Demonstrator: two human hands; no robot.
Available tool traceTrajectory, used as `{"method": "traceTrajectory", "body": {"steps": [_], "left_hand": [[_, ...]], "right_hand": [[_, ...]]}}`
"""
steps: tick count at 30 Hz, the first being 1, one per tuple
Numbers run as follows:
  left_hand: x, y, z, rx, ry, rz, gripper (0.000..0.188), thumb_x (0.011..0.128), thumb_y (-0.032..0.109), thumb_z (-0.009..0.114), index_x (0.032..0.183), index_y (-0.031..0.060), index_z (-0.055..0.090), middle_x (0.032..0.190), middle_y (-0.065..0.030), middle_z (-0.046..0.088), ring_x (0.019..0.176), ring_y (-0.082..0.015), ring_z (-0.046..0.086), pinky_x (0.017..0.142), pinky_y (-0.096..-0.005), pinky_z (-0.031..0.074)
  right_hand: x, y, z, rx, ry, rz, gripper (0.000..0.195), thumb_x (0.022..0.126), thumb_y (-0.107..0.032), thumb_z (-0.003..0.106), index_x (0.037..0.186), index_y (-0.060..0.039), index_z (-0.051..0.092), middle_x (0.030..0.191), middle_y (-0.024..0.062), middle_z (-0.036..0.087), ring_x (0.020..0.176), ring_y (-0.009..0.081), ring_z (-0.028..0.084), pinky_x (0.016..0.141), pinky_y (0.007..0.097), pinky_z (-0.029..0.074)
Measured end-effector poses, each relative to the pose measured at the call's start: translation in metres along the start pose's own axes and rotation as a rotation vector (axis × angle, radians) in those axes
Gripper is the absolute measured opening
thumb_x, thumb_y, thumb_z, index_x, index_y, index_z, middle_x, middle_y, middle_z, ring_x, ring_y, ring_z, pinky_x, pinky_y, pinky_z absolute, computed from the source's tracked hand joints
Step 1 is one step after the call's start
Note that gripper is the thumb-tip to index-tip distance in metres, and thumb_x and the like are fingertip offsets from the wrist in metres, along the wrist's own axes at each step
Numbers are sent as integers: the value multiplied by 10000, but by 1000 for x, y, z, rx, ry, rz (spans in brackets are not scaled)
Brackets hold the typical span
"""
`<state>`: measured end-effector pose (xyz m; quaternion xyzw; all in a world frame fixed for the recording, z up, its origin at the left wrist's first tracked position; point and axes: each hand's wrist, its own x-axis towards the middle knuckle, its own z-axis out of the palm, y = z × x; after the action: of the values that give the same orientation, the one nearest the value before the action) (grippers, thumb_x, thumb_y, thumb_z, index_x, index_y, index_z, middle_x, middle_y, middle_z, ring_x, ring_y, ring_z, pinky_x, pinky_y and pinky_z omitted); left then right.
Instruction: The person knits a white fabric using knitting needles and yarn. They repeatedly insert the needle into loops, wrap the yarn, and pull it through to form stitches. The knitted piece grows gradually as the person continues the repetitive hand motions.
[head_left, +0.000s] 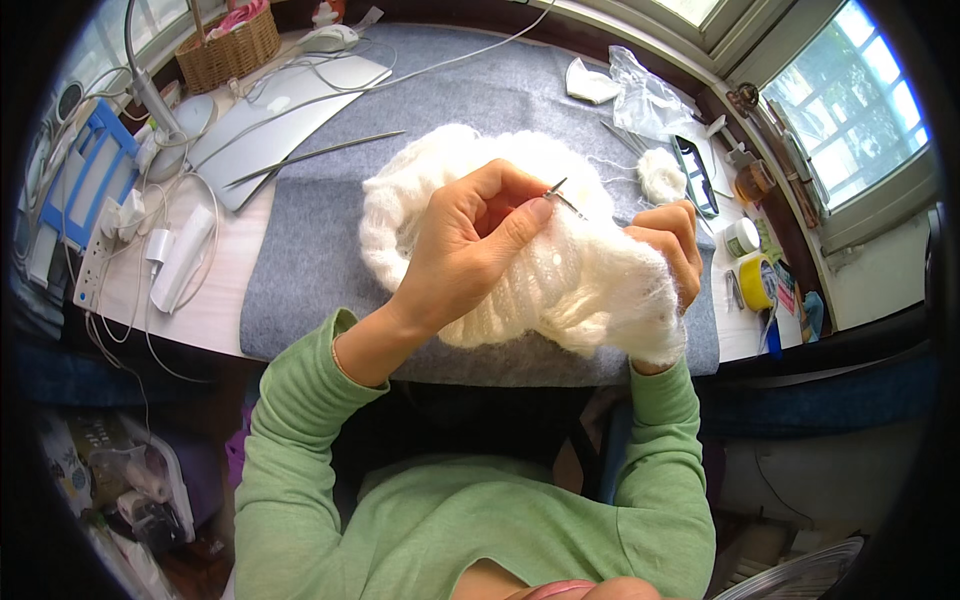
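Observation:
A bulky, fluffy white knitted piece (510, 300) lies bunched on the grey felt mat (322, 225). My left hand (469, 240) pinches a thin metal knitting needle (568, 202) at the knitting's upper edge, between thumb and index finger; the needle's tip points up. At the right, my right hand (667, 247) has bent fingers at the side of the fabric, which covers its palm and part of the wrist; what its fingers grip is hidden. Loose white yarn runs toward a small ball of white yarn (661, 176) beyond my right hand.
Long needles (315, 157) lie across the mat's left part and a silver laptop (300, 112). Cables, a power strip (96, 262) and a lamp (154, 97) crowd the left. At right are a phone (696, 176), a white jar (742, 237), yellow tape (757, 283) and a plastic bag (645, 97).

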<state>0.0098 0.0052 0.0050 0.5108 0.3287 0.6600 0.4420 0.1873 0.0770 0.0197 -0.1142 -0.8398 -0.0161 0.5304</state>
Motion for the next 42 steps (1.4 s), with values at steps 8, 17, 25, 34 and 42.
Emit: {"method": "traceTrajectory", "body": {"steps": [8, 17, 25, 34, 42], "left_hand": [[-2, -8, 7, 7, -65, -59, 90, 872, 63, 536, 934, 7, 570, 851, -15, 595, 790, -56, 550, 719, -188, 444], [-1, -5, 6, -75, -9, 4, 113, 871, 54, 528, 964, -3, 558, 812, -30, 599, 721, -50, 554, 661, -197, 460], [-1, -7, 6, -25, -11, 32, 141, 874, 61, 514, 994, 10, 567, 859, -49, 615, 763, -73, 578, 675, -204, 480], [-9, -1, 0, 118, -82, -76, 135, 832, 27, 577, 953, -6, 626, 826, -51, 641, 725, -94, 601, 656, -207, 492], [28, 61, 4, 1134, 18, 794, 197, 731, 4, 659, 925, 30, 657, 713, -61, 612, 557, -141, 590, 467, -230, 467]], "right_hand": [[18, 6, 14, 317, -346, 184, 536, 594, -393, 667, 940, -7, 530, 954, 161, 509, 873, 305, 492, 746, 375, 398], [7, -4, 3, -137, -49, -20, 428, 512, -385, 752, 807, -86, 674, 724, 17, 475, 704, 160, 430, 582, 264, 363], [6, -3, 6, 84, -94, 0, 377, 513, -273, 759, 815, -74, 652, 742, 37, 506, 688, 173, 462, 590, 285, 389], [1, -1, 11, 51, -29, 10, 324, 593, -289, 718, 790, -68, 586, 719, 40, 515, 676, 184, 476, 632, 303, 349], [50, 2, -10, -122, 101, -142, 333, 640, -355, 701, 770, -66, 598, 688, 33, 505, 643, 174, 457, 594, 305, 331]]}}
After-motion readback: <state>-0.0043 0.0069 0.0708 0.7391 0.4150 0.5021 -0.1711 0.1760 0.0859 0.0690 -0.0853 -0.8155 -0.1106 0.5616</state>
